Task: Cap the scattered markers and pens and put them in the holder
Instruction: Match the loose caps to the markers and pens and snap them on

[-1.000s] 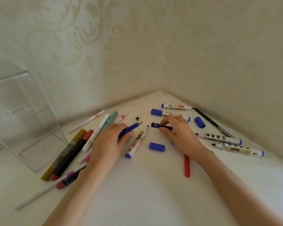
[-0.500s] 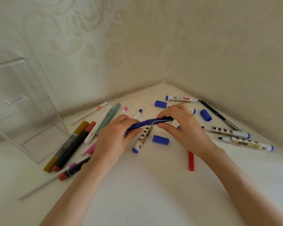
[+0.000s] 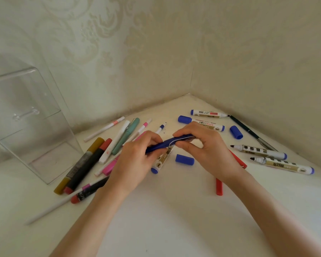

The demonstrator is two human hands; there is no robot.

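A dark blue pen (image 3: 163, 145) is held just above the white table between both hands. My left hand (image 3: 135, 158) grips its barrel. My right hand (image 3: 206, 147) pinches its cap end, and the cap sits on the pen. A clear plastic holder (image 3: 26, 115) stands at the left. Below the pen lies a white marker with a blue end (image 3: 160, 161), and a loose blue cap (image 3: 184, 159) lies beside it. Two uncapped white markers (image 3: 261, 151) (image 3: 283, 165) lie at the right.
Several pens and markers lie at the left: gold (image 3: 82, 162), black and red (image 3: 93, 164), white (image 3: 115, 141), green (image 3: 126, 136), pink (image 3: 109, 166). A red pen (image 3: 219, 186) lies under my right wrist. More markers and a blue cap (image 3: 236, 132) lie near the wall corner.
My left hand lifted the blue pen from the table and my right hand brought the cap to it; the cap is now on the pen, held by both hands.
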